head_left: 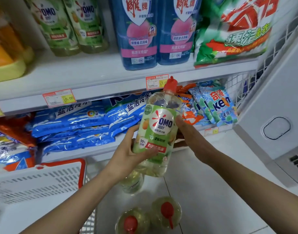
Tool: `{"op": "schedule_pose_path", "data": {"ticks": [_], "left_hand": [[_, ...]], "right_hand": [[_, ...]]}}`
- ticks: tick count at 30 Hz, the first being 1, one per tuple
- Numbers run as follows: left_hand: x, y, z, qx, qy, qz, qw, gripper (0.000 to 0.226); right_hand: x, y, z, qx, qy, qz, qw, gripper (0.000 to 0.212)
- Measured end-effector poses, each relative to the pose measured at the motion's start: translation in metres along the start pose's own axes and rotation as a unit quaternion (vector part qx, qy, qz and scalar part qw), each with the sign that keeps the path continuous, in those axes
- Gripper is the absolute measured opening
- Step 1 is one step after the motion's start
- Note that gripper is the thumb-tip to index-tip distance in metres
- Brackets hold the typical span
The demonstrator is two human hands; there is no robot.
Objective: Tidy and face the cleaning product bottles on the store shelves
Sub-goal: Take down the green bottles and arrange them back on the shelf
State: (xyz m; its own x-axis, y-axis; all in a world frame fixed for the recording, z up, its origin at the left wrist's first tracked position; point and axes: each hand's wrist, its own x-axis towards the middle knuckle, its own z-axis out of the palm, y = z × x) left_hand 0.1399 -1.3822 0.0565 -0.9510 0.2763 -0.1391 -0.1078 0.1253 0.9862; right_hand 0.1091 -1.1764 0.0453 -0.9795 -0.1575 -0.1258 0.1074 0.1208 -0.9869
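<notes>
bare strip is left along upper shelf [94, 71] front; depth is blocked by green omo bottles [52, 26] and blue bottles [139, 39].

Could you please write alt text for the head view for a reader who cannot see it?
The left hand and right hand hold a red-capped OMO bottle before store shelves; two matching bottles stand on the upper shelf.

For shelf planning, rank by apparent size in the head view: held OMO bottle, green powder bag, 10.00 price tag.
1-2. green powder bag, held OMO bottle: alike, bottle nearer, unranked.
3. 10.00 price tag.
</notes>
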Motion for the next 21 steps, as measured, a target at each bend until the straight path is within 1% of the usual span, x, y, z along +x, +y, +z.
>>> {"op": "schedule_pose_path", "data": {"ticks": [2,3,5,7,8,10,11,12,13,14,15,16,17,18,19,21], "left_hand": [[-0.005,-0.001,-0.008,-0.04,-0.03,-0.012,0.999,0.061],[-0.007,-0.004,-0.01,-0.043,-0.048,-0.02,0.998,0.061],[-0.011,-0.012,-0.013,-0.021,-0.08,-0.046,0.995,0.071],[-0.015,-0.017,-0.013,-0.001,-0.095,-0.056,0.994,0.077],[-0.016,-0.019,-0.013,0.016,-0.093,-0.048,0.994,0.079],[-0.017,-0.019,-0.01,0.093,-0.048,-0.014,0.994,0.086],[-0.018,-0.017,-0.006,0.133,-0.022,0.003,0.991,0.09],[-0.018,-0.015,0.0,0.154,-0.004,0.014,0.988,0.096],[-0.017,-0.014,0.007,0.168,0.007,0.019,0.986,0.107],[-0.015,-0.015,0.015,0.184,0.022,0.021,0.982,0.117],[-0.012,-0.015,0.021,0.201,0.039,0.025,0.979,0.121],[-0.008,-0.016,0.024,0.21,0.055,0.035,0.975,0.117],[-0.006,-0.014,0.023,0.217,0.067,0.046,0.973,0.106],[-0.004,-0.009,0.019,0.22,0.067,0.053,0.972,0.094],[-0.003,-0.003,0.012,0.214,0.055,0.055,0.974,0.086],[0.0,0.011,-0.002,0.162,-0.01,0.045,0.986,0.075]], "right_hand": [[0.004,-0.003,-0.001,0.055,-0.019,0.004,0.998,0.078],[0.007,-0.003,0.0,0.099,-0.041,0.006,0.994,0.084],[0.009,-0.006,0.01,0.219,-0.07,0.022,0.973,0.078],[0.009,-0.007,0.019,0.299,-0.037,0.043,0.953,0.067],[0.008,-0.006,0.022,0.307,-0.012,0.04,0.951,0.058],[0.007,-0.008,0.024,0.287,0.03,0.005,0.957,0.046],[0.007,-0.011,0.025,0.265,0.05,-0.021,0.963,0.043],[0.008,-0.013,0.026,0.242,0.071,-0.047,0.967,0.045],[0.008,-0.015,0.029,0.219,0.091,-0.066,0.969,0.053],[0.008,-0.016,0.033,0.201,0.107,-0.069,0.971,0.067],[0.008,-0.016,0.037,0.191,0.114,-0.061,0.973,0.081],[0.008,-0.016,0.04,0.185,0.114,-0.049,0.975,0.089],[0.008,-0.017,0.039,0.181,0.113,-0.042,0.976,0.093],[0.008,-0.02,0.035,0.174,0.107,-0.041,0.978,0.092],[0.008,-0.022,0.027,0.165,0.092,-0.047,0.981,0.089],[0.01,-0.029,0.007,0.144,0.032,-0.072,0.986,0.089]]}}
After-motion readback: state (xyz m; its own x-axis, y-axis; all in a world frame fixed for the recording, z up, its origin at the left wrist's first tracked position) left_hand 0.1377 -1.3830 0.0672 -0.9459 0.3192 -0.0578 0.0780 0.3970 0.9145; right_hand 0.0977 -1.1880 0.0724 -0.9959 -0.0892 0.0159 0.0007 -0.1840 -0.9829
